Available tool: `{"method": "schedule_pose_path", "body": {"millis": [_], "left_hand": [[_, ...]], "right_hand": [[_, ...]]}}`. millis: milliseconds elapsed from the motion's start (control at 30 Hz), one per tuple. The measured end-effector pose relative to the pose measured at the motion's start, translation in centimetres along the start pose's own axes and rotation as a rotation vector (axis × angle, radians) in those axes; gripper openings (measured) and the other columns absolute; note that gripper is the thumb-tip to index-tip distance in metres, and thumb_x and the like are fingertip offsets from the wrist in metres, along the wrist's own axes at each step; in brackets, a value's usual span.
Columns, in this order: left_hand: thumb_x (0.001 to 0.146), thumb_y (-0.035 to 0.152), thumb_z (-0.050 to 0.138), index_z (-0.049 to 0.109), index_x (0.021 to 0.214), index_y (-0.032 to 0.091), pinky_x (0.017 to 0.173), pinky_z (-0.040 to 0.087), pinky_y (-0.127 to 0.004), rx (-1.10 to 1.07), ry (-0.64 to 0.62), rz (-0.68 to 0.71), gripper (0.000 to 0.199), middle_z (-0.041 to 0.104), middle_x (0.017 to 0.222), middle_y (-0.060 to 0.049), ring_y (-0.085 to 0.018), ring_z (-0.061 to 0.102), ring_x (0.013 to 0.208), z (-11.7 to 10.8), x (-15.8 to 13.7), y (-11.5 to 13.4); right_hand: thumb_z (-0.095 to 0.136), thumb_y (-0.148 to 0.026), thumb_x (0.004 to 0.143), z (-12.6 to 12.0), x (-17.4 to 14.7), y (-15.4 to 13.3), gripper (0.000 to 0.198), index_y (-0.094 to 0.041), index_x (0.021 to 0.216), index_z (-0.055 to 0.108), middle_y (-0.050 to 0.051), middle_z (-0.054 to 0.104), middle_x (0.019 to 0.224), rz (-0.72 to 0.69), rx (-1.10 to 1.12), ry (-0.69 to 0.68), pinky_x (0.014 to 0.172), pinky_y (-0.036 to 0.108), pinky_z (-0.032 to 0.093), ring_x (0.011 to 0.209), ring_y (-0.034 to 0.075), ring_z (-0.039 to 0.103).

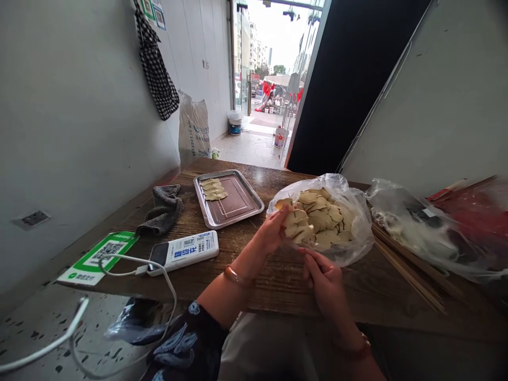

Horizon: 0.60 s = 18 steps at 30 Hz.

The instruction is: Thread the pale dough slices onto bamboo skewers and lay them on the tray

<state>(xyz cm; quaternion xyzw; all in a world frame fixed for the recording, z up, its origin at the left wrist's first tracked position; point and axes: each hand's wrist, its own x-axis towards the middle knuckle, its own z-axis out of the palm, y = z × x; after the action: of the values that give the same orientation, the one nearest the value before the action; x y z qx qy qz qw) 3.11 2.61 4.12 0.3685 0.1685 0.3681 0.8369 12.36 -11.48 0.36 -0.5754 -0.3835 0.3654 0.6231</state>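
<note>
Slices (298, 227), pale and thin, sat in my left hand (275, 228), a small bunch right against the bag's near edge! Call the hands the hub of the dial, twelve dead ahead. From my far-off seat I saw the left fingers clamped on that bunch, thumb uppermost. Just beside it, at four o'clock, came the right hand (323, 270), fingers curled and tips together below the bunch; whether they pinched a stick, I could not tell.

At one o'clock, what a heap (323, 211)! More of the same, piled inside an open clear bag (359, 238) on the wooden table (270, 291). Over to ten, the metal tray (242, 209) carried one loaded skewer (214, 189) in its far left part, bare end pointing back toward five. Nine o'clock: a white power bank (190, 251), cable (171, 286) looping from it across a green card (89, 270), with a grey cloth (162, 209) just beyond. Round at three, loose sticks (408, 270) lay beside a second bag (428, 227). And straight up at twelve, well apart, stood the bright doorway (265, 119).
</note>
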Motion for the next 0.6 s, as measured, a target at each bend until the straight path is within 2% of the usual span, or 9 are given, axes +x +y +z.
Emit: {"method": "schedule_pose_path", "body": {"millis": [100,267,433,600], "left_hand": [[0.07,0.055,0.071,0.067,0.1,0.013,0.067,0.053,-0.029,0.061,-0.059,-0.045,0.052,0.069,0.086,-0.009,-0.018,0.065,0.073,-0.1,0.0,-0.1],[0.065,0.035,0.081,0.069,0.092,0.009,0.064,0.047,-0.024,0.155,-0.197,-0.065,0.039,0.068,0.081,-0.008,-0.012,0.061,0.066,-0.1,-0.3,-0.5],[0.062,0.031,0.083,0.07,0.088,0.008,0.065,0.048,-0.027,0.174,-0.14,-0.113,0.037,0.068,0.079,-0.008,-0.015,0.062,0.065,0.0,-0.4,-0.7],[0.06,0.028,0.083,0.067,0.086,0.01,0.061,0.045,-0.025,0.207,-0.191,-0.088,0.035,0.067,0.074,-0.005,-0.013,0.06,0.063,0.4,-0.6,-0.8]], "right_hand": [[0.062,-0.044,0.085,-0.3,0.2,-0.4,0.037,-0.014,0.105,0.07,-0.006,0.047,0.054,-0.027,0.019,0.044,0.041,0.02,0.029,0.044,0.007,0.036],[0.061,-0.042,0.086,-0.3,0.7,-0.6,0.034,-0.016,0.105,0.07,-0.006,0.046,0.054,-0.072,0.027,0.099,0.044,0.02,0.03,0.045,0.006,0.036],[0.062,-0.043,0.084,0.3,1.1,-0.2,0.033,-0.016,0.1,0.071,-0.007,0.046,0.052,-0.079,0.029,0.141,0.044,0.02,0.03,0.044,0.007,0.036],[0.063,-0.046,0.081,0.3,1.5,0.2,0.035,-0.016,0.098,0.071,-0.006,0.05,0.053,-0.059,-0.003,0.186,0.042,0.02,0.031,0.043,0.007,0.04]]}}
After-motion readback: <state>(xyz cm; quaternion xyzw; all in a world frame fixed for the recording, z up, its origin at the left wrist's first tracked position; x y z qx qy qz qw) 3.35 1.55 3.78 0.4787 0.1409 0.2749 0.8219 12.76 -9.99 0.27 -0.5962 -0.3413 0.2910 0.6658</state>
